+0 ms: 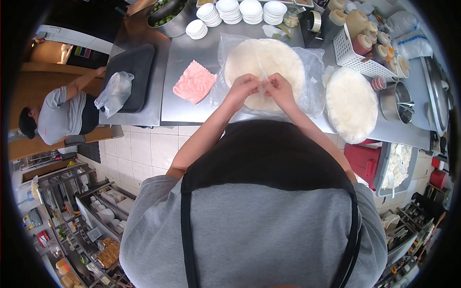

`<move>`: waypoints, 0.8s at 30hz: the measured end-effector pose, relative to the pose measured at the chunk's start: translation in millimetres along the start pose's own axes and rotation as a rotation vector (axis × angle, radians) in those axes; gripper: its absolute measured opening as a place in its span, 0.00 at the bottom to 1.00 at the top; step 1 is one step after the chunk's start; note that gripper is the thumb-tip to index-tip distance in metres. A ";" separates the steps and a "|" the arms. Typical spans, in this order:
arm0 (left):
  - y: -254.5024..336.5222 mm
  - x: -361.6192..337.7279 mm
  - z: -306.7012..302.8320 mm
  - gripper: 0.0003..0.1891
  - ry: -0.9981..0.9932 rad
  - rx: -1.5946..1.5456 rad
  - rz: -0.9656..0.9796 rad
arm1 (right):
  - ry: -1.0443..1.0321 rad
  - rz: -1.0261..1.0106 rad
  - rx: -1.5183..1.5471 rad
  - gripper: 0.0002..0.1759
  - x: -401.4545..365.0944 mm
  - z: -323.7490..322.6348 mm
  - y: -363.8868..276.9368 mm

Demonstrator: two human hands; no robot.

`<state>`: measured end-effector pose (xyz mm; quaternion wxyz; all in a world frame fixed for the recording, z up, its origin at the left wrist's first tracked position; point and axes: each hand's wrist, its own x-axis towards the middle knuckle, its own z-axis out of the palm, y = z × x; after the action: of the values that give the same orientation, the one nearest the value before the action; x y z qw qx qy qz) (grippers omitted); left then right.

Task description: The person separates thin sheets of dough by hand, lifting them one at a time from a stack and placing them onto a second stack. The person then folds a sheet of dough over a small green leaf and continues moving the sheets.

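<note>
A round, pale flat disc (277,56), like dough or flatbread, lies on the steel counter inside or under a clear plastic bag (312,72). Over its front half, my left hand (246,88) is closed in a pinch on the plastic. My right hand (278,88) pinches the plastic too, close beside the left. A second pale disc (352,104) rests to the right at the counter's front edge. To the left lies a crumpled pink cloth (194,82).
Stacks of white dishes (251,10) line the back. At the right stand a white basket (357,60) of bottles and a metal pot (395,102). A black tray (139,79) holding a plastic bag is at the left, with another person (62,113) beyond.
</note>
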<state>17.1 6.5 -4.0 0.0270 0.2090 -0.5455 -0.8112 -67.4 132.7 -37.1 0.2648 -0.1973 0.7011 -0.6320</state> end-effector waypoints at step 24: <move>34.6 19.8 -9.1 0.13 0.257 1.063 0.227 | -0.051 0.008 -0.239 0.11 24.4 -32.4 1.2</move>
<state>-3.9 -20.8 18.0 0.0714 0.2311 -0.8909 -0.3845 -106.6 143.3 -39.3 0.2594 -0.2407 0.7652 -0.5378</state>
